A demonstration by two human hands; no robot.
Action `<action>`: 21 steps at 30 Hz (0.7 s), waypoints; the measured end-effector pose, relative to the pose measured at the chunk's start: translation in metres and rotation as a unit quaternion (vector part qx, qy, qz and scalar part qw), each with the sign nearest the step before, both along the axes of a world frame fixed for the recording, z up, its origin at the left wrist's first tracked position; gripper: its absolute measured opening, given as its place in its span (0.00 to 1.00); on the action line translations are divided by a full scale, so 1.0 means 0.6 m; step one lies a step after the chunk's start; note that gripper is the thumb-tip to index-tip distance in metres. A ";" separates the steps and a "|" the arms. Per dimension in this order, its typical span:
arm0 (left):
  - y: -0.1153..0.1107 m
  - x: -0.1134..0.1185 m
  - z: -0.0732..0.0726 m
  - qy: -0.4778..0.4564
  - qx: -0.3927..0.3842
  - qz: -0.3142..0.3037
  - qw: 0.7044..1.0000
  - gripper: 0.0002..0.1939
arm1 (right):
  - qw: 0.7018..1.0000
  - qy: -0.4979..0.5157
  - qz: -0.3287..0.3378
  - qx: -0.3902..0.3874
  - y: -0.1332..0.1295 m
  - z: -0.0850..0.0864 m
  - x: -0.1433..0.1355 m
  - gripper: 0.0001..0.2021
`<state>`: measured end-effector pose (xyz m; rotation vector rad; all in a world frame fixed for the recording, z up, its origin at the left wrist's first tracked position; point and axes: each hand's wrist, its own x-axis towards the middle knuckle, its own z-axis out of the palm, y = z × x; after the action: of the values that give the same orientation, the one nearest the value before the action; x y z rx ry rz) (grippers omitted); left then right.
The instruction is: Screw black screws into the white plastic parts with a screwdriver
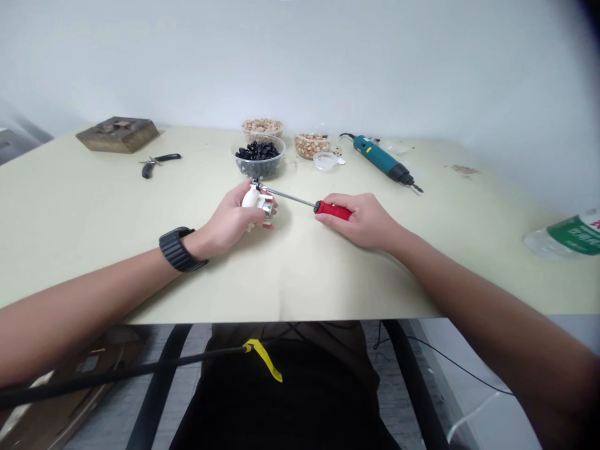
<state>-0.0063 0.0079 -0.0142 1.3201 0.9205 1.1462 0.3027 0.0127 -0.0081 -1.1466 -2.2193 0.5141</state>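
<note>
My left hand (232, 219) is curled around a small white plastic part (251, 198), near the clear round plastic tub (259, 169) of black pieces (257, 151). My right hand (368, 220) is closed on a red-handled steel screwdriver (324, 208), which points to the part's small black end (255, 182).

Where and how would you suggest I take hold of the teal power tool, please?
Probably by the middle of its teal barrel, from above, the right hand closing across it: the barrel is thick and rounded, lying flat, with the bit at the near end and cord at the far.
</note>
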 end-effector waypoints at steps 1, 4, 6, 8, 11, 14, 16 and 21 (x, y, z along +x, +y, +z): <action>0.000 -0.001 0.000 0.005 0.005 -0.002 1.000 0.22 | 1.000 0.000 -0.001 -0.002 0.000 0.001 0.000 0.18; -0.002 -0.001 0.003 0.028 0.025 -0.004 0.999 0.23 | 1.000 -0.010 -0.001 -0.023 -0.002 0.007 0.002 0.20; -0.003 -0.001 0.005 0.044 0.032 -0.003 0.998 0.25 | 0.999 -0.029 -0.003 -0.036 -0.004 0.012 0.005 0.24; -0.005 0.000 0.006 0.059 0.030 0.004 0.998 0.25 | 0.998 -0.052 -0.013 -0.030 -0.005 0.016 0.008 0.24; -0.005 0.001 0.007 0.071 0.013 0.022 0.997 0.24 | 0.996 -0.085 -0.020 0.022 -0.005 0.016 0.012 0.20; -0.004 0.001 0.007 0.049 -0.013 0.031 0.998 0.22 | 0.988 -0.116 -0.004 0.098 -0.005 0.012 0.014 0.19; -0.004 0.001 0.007 0.029 -0.028 0.023 0.999 0.22 | 0.979 -0.145 -0.022 0.141 -0.007 0.008 0.014 0.21; -0.006 0.003 0.005 0.016 -0.036 0.000 0.999 0.23 | 0.965 -0.189 -0.061 0.173 -0.015 0.005 0.011 0.22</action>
<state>-0.0047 0.0043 -0.0112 1.2837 0.9765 1.0858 0.3094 0.0038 -0.0052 -1.2553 -2.4058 -0.1575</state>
